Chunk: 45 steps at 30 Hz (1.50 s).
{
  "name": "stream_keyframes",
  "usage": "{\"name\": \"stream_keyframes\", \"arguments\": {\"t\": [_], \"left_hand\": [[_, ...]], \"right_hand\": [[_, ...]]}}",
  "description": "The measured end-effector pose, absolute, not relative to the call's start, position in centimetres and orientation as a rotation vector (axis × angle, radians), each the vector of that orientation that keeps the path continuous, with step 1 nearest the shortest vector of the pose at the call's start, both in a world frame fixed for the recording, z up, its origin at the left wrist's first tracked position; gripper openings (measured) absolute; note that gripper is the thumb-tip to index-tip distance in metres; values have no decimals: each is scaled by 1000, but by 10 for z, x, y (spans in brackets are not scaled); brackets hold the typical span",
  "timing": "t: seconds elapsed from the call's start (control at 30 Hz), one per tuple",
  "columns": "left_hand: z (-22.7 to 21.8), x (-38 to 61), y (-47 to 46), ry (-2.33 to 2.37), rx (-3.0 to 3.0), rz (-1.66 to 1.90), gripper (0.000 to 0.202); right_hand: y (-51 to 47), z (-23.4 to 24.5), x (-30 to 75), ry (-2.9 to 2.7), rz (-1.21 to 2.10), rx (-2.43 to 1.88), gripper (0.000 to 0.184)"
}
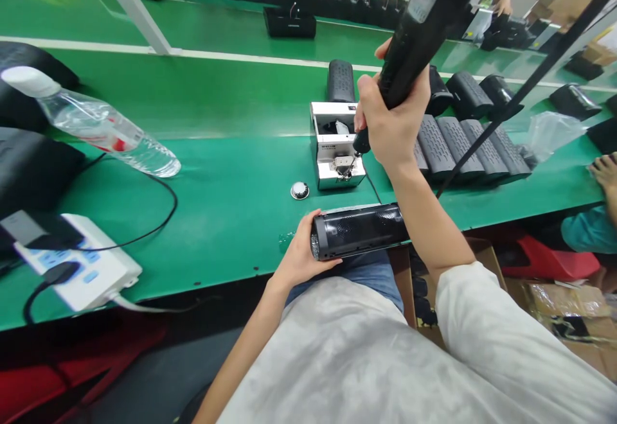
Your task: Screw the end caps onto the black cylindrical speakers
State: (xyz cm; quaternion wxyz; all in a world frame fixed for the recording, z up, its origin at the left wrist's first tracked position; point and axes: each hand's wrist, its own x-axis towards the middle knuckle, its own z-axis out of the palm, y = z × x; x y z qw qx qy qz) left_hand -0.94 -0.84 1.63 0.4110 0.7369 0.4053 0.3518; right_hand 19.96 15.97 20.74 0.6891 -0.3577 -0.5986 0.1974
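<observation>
The left hand (303,250) wraps its fingers around a black perforated cylindrical speaker (359,231) — the right hand (393,122) clamps a black electric screwdriver (419,32) reaching down into a silver metal screw feeder (332,167).

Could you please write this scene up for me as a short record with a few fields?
Left hand: holds black cylindrical speaker
Right hand: holds black electric screwdriver, bit down at silver screw feeder
Nearby: round metal disc; row of dark speakers
Rest: water bottle on its side; white power strip; green workbench
Others: co-worker's hand at right edge
</observation>
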Motion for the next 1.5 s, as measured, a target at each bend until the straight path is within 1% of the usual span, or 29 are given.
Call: {"name": "stream_keyframes", "arguments": {"t": [0.07,0.13,0.3,0.4,0.47,0.6,0.7,0.87,1.03,1.17,1.33,1.4,1.5], "left_hand": [[16,-10,-8,1017,1854,887,120],[15,-10,-8,1014,1858,891,119],[17,-10,-7,1031,1862,883,118],[17,-10,-7,1031,1858,883,118],[16,-9,-7,1035,1851,884,118],[16,-9,-7,1047,1837,872,118],[16,-10,-7,1061,1835,854,120],[16,-10,-7,1095,1840,831,123],[16,-10,-7,1083,1863,845,123],[16,-10,-7,1086,1862,833,123],[14,-11,-5,1088,1838,813,123],[12,-11,-4,1078,1822,798,123],[9,-11,-2,1073,1817,775,125]], "right_hand": [[153,213,199,-1330,440,-825,50],[152,215,197,-1323,427,-829,49],[165,208,194,-1311,436,-752,58],[167,206,197,-1335,442,-798,57],[160,208,201,-1327,448,-795,52],[139,219,210,-1347,426,-812,30],[135,223,209,-1350,339,-777,26],[152,215,198,-1346,367,-650,25],[154,218,193,-1354,422,-938,28],[152,215,199,-1363,426,-1024,30],[138,209,241,-1355,355,-806,29],[124,215,266,-1315,315,-725,29],[101,228,296,-1282,261,-759,25]]}}
